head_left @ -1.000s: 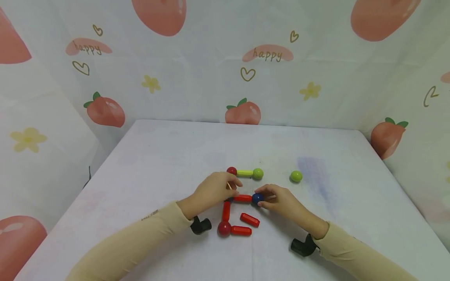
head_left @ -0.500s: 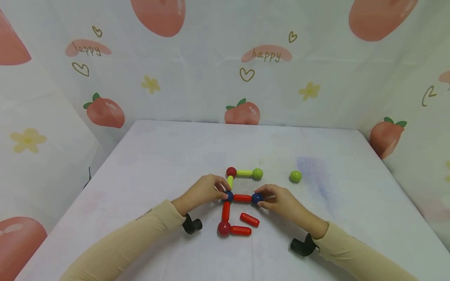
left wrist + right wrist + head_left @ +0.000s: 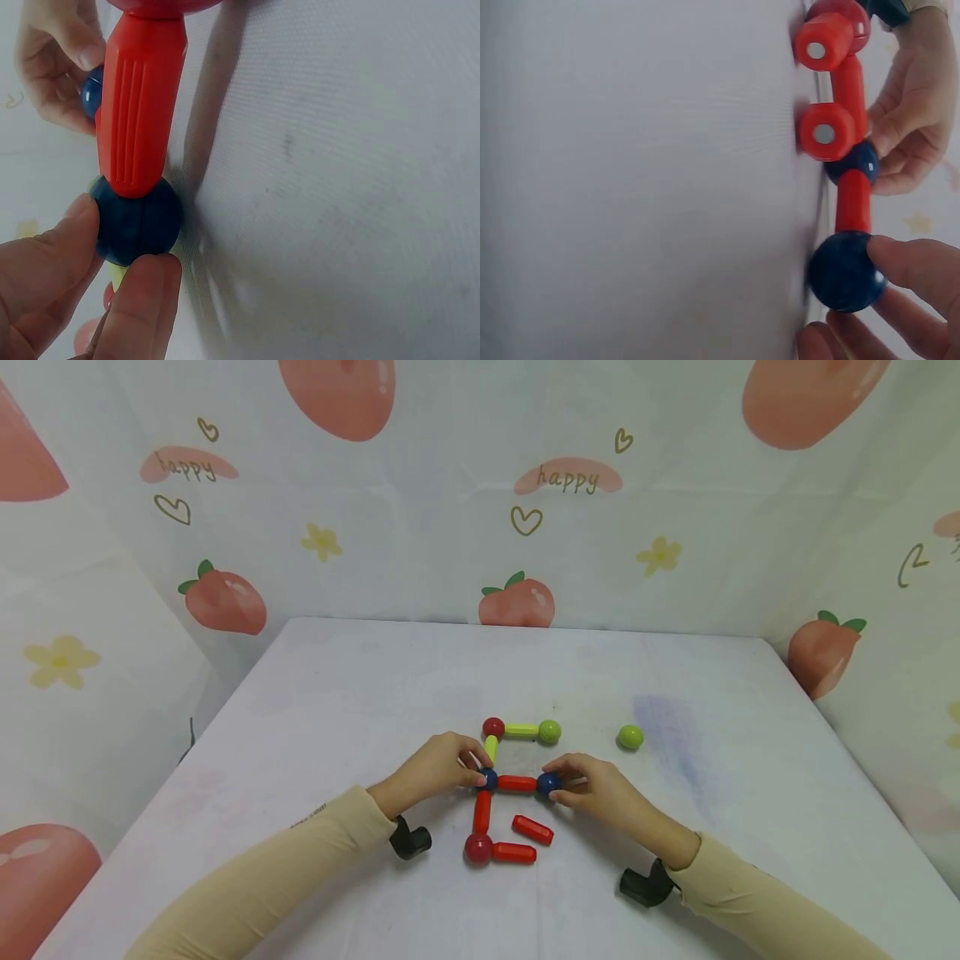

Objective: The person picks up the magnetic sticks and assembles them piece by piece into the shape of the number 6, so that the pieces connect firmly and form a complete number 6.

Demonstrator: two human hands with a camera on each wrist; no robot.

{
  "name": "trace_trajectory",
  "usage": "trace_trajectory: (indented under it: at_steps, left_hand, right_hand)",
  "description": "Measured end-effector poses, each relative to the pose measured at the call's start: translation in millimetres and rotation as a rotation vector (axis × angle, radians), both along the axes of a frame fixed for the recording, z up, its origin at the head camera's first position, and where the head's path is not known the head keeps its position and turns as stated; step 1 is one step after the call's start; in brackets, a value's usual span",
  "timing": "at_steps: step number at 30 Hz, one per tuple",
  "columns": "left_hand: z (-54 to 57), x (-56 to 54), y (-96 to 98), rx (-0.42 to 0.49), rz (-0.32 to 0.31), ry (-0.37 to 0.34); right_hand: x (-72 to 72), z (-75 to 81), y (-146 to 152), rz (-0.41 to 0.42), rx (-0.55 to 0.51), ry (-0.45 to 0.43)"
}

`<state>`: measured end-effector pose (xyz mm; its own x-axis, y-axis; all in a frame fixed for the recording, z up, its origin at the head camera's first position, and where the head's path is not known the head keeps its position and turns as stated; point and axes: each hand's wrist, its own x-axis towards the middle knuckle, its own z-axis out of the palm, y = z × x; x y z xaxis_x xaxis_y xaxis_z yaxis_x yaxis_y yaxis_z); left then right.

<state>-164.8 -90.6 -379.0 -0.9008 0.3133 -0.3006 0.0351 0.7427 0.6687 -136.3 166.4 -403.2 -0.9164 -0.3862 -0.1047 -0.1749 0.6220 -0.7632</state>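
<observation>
My left hand (image 3: 442, 764) pinches a blue ball (image 3: 139, 221) between thumb and fingers. From that ball a red rod (image 3: 517, 783) runs right to a second blue ball (image 3: 846, 271), which my right hand (image 3: 600, 785) pinches. Another red rod (image 3: 482, 812) leads nearer to a red ball (image 3: 478, 849), with a short red rod (image 3: 515, 853) sticking out rightward. On the far side, a yellow-green rod (image 3: 491, 747) reaches toward a smaller-looking red ball (image 3: 493, 727). A yellow-green rod (image 3: 522, 729) joins that one to a green ball (image 3: 550, 732).
A loose red rod (image 3: 532, 829) lies between the two right-pointing arms of the figure. Apart to the right sits a loose green ball (image 3: 631, 737). Everything rests on a white-covered table (image 3: 360, 677), with a printed cloth (image 3: 420, 527) hanging behind.
My left hand has drawn back leftward from over the yellow-green rod to the middle blue ball, uncovering the rod. My right hand has stayed on its blue ball.
</observation>
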Motion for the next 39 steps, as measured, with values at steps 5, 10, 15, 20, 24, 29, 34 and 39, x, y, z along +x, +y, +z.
trace_trajectory:
  at_steps: [5,10,15,20,24,29,34,39]
  left_hand:
    - [-0.1,0.2,-0.2,0.001,0.0,-0.004]
    - [1.0,1.7,-0.8,0.002,-0.005,0.002]
    - [1.4,2.4,-0.9,0.0,-0.014,0.009]
    - [1.1,1.6,-1.0,0.005,-0.012,0.01]
    - [1.0,1.1,-0.7,0.001,-0.007,0.007]
    - [2.2,1.4,0.4,-0.006,-0.001,-0.004]
    - [3.5,2.0,1.3,-0.02,0.002,-0.007]
    - [4.6,2.5,2.0,-0.023,0.007,-0.008]
  right_hand:
    - [1.8,5.9,0.8,-0.004,-0.019,0.076]
    - [9.3,15.1,-4.7,0.023,-0.052,0.141]
    - [19.1,17.2,-13.1,0.122,-0.05,0.118]
    - [25.5,14.1,-19.3,0.195,0.032,0.06]
    - [27.3,11.3,-22.0,0.229,0.079,0.033]
    - [26.8,8.7,-24.3,0.237,0.141,0.032]
    - [25.0,7.1,-25.8,0.236,0.178,0.038]
    - [25.0,8.0,-25.5,0.244,0.176,0.04]
